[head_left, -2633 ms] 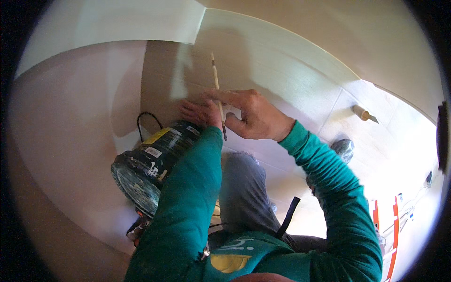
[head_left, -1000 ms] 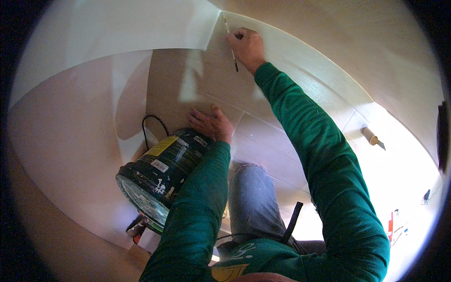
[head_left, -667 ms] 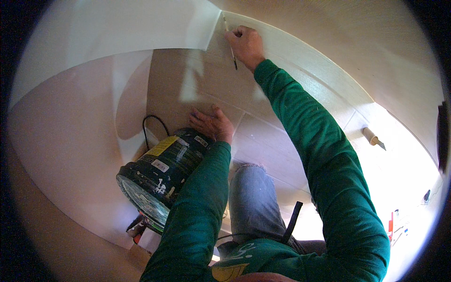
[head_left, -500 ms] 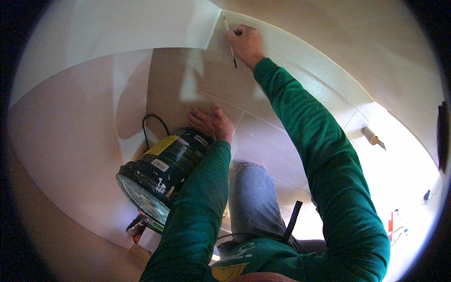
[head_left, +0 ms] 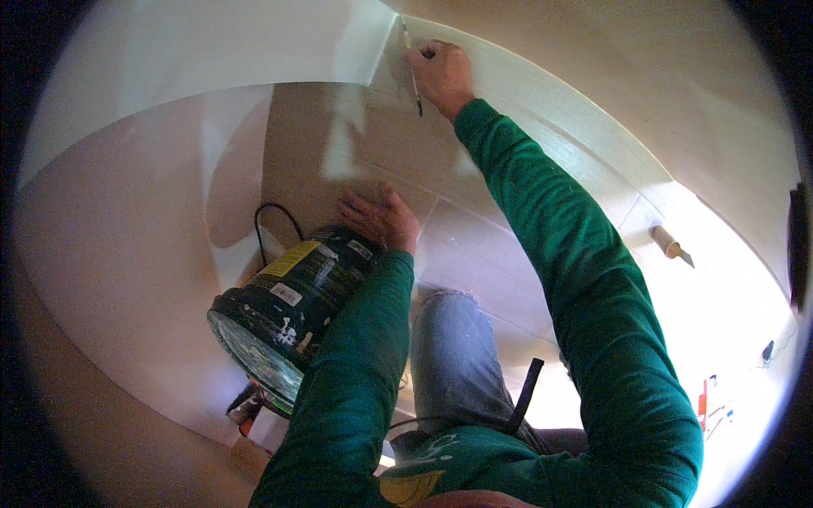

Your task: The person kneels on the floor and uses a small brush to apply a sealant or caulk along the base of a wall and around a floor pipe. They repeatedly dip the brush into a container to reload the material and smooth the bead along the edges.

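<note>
My right hand (head_left: 444, 71) is closed in a pinch around a slim, light-coloured paintbrush (head_left: 416, 88) with a dark handle end. The brush's far end reaches the corner where the white wall (head_left: 279, 42) meets the tiled floor; its tip is too small to make out clearly. My left hand (head_left: 383, 218) rests with fingers spread, palm down on the floor beside a dark green bucket (head_left: 296, 292). The bucket has a yellow label, white paint splashes and a thin black handle. My left forearm covers part of its near side.
A tool with a tan cylindrical handle and a flat blade (head_left: 671, 245) lies on the floor to the right. Red and dark items (head_left: 248, 406) sit below the bucket. My jeans-clad knee (head_left: 457, 339) is between my arms. A beige surface (head_left: 660, 76) curves along the upper right.
Both hands keep the same poses. The whole view has shifted very slightly, and the brush's handle end has tipped a little to the left.
</note>
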The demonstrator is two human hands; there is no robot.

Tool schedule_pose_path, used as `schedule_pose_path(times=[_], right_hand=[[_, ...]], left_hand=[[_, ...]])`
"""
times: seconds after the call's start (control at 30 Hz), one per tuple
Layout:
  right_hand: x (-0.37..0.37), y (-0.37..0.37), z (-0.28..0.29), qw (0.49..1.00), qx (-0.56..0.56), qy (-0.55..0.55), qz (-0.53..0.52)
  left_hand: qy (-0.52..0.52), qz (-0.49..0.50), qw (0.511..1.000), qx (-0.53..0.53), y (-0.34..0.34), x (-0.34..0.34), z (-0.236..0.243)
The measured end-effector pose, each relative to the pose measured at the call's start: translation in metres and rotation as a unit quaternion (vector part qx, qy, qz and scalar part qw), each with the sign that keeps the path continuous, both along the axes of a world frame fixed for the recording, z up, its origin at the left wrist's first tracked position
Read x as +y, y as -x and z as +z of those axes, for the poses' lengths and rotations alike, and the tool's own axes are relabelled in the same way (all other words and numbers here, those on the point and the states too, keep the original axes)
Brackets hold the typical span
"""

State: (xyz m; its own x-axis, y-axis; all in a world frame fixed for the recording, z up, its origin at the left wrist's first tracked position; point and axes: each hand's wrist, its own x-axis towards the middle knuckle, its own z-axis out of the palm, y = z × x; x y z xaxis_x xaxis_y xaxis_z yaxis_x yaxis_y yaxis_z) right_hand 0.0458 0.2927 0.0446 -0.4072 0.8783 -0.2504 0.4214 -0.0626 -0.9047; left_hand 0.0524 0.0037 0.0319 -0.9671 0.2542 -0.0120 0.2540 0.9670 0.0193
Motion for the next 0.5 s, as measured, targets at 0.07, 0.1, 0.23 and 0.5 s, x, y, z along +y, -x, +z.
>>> schedule_pose_path(times=[0.07, 0.1, 0.23, 0.5], right_hand=[[0.0001, -0.0005, 0.0005, 1.0, -0.005, 0.004, 0.003], [-0.0001, -0.0007, 0.0008, 1.0, -0.008, 0.008, 0.003], [-0.0013, -0.0011, 0.0021, 1.0, -0.002, 0.012, -0.001], [-0.0034, -0.0055, 0.0054, 1.0, 0.009, 0.027, -0.004]], left_hand=[[-0.012, 0.011, 1.0, -0.011, 0.0, -0.0009, -0.002], [-0.014, 0.016, 1.0, -0.019, 0.0001, -0.0017, -0.0032], [-0.007, 0.007, 1.0, -0.009, 0.0013, -0.0043, -0.006], [-0.011, 0.008, 0.999, -0.032, 0.0003, -0.0032, 0.0004]])
